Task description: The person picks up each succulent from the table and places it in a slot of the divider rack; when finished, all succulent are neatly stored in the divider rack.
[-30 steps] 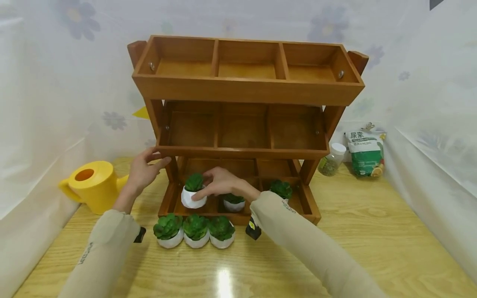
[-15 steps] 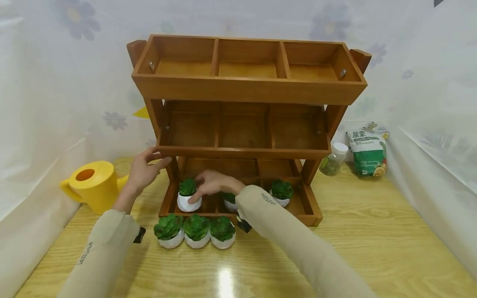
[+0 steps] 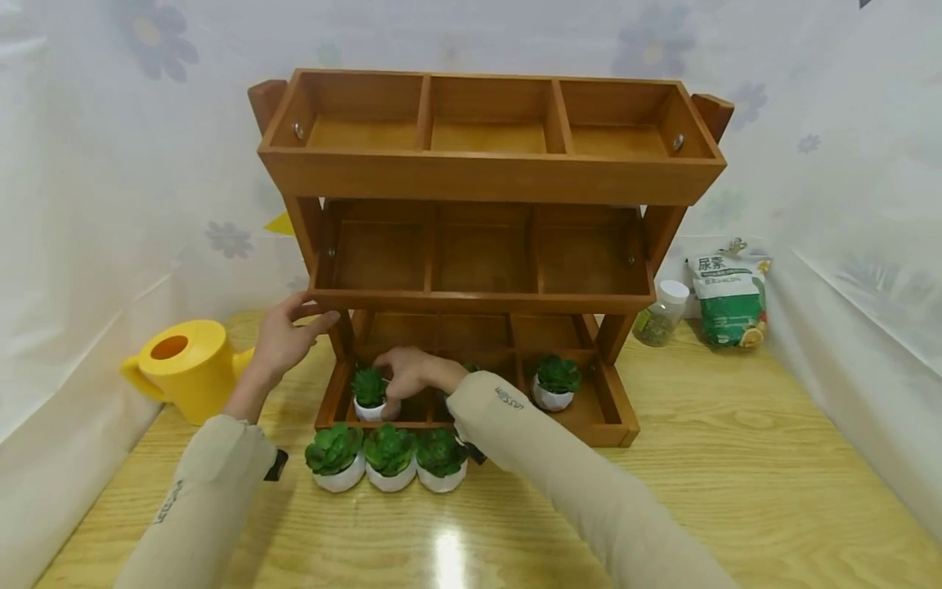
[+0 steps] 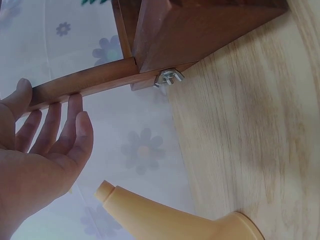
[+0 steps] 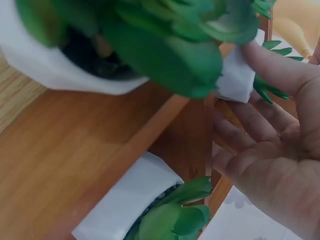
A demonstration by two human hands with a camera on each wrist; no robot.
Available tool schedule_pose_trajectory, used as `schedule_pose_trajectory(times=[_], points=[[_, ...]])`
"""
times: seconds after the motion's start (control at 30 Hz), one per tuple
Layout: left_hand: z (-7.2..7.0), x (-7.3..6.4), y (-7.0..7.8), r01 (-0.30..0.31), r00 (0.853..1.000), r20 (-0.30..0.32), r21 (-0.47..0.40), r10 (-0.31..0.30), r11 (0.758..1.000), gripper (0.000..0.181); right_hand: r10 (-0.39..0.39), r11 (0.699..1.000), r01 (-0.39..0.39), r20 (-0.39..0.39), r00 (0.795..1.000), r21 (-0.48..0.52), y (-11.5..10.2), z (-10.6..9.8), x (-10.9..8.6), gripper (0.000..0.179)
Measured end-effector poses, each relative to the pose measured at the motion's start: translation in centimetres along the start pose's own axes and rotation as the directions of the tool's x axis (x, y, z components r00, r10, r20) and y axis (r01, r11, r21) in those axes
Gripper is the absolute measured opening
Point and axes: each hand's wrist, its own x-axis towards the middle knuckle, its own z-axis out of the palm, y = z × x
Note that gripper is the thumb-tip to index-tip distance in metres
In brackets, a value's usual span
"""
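Three plants (image 3: 390,451) up front, right hand (image 3: 414,373) busy behind

Row's on the counter (image 3: 706,458). Just behind, that hand's pinching a succulent (image 3: 369,396) left of its palm, in the rack's (image 3: 478,178) bottom-left slot. Left hand (image 3: 285,337) grips the rack's left side.

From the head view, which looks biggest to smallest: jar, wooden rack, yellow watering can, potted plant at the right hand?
1. Wooden rack
2. Yellow watering can
Unranked: jar and potted plant; they look close, and fingers partly cover the plant.
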Motion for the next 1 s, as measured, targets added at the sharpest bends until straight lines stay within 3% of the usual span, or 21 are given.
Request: schedule_pose_trajectory(times=[0.27,0.43,0.6,0.8,1.0], points=[[-0.1,-0.1,0.2,-0.004,1.000,0.001,0.008,0.004,1.000,0.056,-0.019,0.999,0.019,-0.010,1.000,-0.039,-0.1,0.2,0.0,0.070],[-0.1,-0.1,0.0,0.004,1.000,-0.004,0.004,-0.004,1.000,0.055,-0.061,0.996,0.056,-0.058,0.996,-0.075,-0.7,0.2,-0.4,0.068],[0.0,-0.2,-0.1,-0.003,1.000,-0.008,0.009,0.003,1.000,0.055,-0.132,0.984,0.115,-0.120,0.984,-0.134,-1.4,-0.2,-1.7,0.055],[0.0,-0.2,-0.2,-0.007,1.000,-0.002,0.001,0.007,1.000,0.055,-0.263,0.964,0.248,-0.199,0.944,-0.097,-1.5,-0.9,-4.5,0.043],[-0.1,-0.2,-0.1,-0.015,1.000,0.005,0.003,0.015,1.000,0.057,-0.359,0.926,0.379,-0.314,0.879,0.003,-0.6,-1.3,-8.0,0.034]])
